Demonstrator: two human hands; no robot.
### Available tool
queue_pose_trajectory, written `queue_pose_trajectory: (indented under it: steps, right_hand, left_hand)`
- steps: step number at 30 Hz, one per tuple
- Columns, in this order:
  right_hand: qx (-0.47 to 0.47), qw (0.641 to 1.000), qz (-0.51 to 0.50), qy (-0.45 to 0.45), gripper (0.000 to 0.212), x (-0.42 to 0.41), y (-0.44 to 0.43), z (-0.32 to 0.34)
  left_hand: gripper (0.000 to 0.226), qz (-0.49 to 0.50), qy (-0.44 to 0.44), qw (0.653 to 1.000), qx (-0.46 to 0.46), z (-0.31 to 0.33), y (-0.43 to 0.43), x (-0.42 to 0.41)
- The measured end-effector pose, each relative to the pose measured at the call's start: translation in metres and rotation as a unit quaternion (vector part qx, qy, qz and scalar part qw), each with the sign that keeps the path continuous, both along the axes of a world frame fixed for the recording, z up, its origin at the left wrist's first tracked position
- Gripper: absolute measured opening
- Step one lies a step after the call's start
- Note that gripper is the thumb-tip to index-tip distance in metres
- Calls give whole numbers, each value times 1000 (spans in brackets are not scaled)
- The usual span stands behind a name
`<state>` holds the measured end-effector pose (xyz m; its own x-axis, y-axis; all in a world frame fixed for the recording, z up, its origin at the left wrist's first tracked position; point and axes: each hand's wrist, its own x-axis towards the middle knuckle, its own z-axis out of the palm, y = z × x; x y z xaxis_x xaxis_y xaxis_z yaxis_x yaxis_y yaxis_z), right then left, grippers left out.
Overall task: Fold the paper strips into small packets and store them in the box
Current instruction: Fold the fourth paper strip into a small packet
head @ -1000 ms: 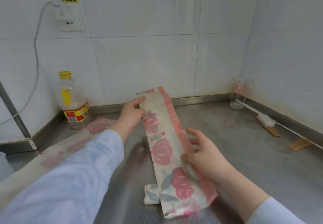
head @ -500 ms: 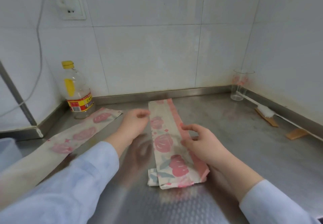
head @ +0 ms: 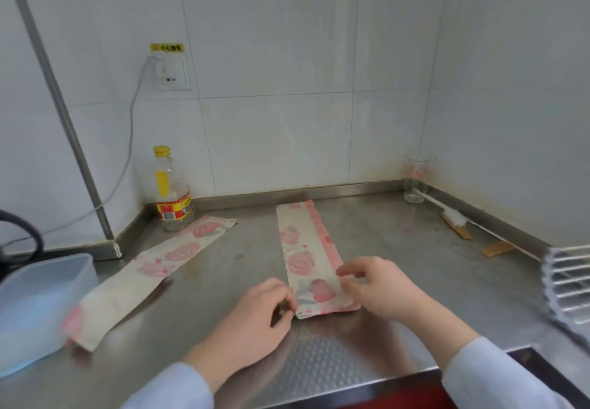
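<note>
A floral paper strip [head: 301, 250] lies flat on the steel counter [head: 415, 268], running away from me, its near end doubled over into a fold. My left hand [head: 258, 319] has curled fingers pinching the fold's near left corner. My right hand [head: 373, 287] pinches the strip's right edge by the fold between thumb and forefinger. A second floral strip [head: 153, 268] lies diagonally at the left, its near end touching the translucent blue plastic box [head: 38, 300] at the left edge.
A yellow-capped bottle [head: 172, 191] stands at the back left under a wall socket [head: 170, 70] with a cable. A glass [head: 415, 179] and a brush [head: 453, 217] sit in the back right corner. A white rack [head: 568, 287] juts in at right.
The strip, held up in the air a second ago, now lies flat on the counter. Both hands have slid down to its near folded end. The view has pulled back.
</note>
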<state>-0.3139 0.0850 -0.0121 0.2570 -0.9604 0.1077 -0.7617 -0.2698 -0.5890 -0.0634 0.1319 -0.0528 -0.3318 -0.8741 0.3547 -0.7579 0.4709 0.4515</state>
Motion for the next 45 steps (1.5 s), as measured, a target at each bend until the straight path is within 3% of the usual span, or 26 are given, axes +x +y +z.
queue_pose_trajectory:
  steps: [5, 13, 20, 24, 27, 32, 35, 39, 45]
  right_hand:
    - [30, 991, 60, 114, 36, 3, 20, -9]
    - [42, 992, 53, 108, 36, -1, 32, -18]
    - [-98, 990, 93, 36, 30, 1, 61, -13]
    - [-99, 973, 153, 138, 51, -3, 75, -11]
    - [-143, 957, 155, 197, 32, -6, 78, -10]
    - [-207, 955, 149, 154, 21, -13, 73, -12]
    - [-267, 948, 108, 135, 27, -13, 61, -12]
    - [-274, 948, 54, 154, 33, -3, 49, -16]
    - [-266, 935, 60, 228, 42, -3, 38, -33]
  left_hand:
    - [20, 21, -25, 999, -1, -6, 8, -2]
    - [11, 12, -61, 998, -17, -7, 43, -2]
    - [27, -21, -161, 981, -110, 2, 69, -9]
    - [29, -24, -211, 961, -175, 8, 72, -18]
    - [34, -21, -202, 967, -155, 13, 73, -24]
    - [30, 26, -179, 969, -168, 28, 64, -27]
    - [26, 60, -128, 979, -150, 35, 50, -29]
    - [27, 82, -49, 991, -95, 28, 32, -34]
    - [36, 73, -76, 993, -51, 2, 24, -32]
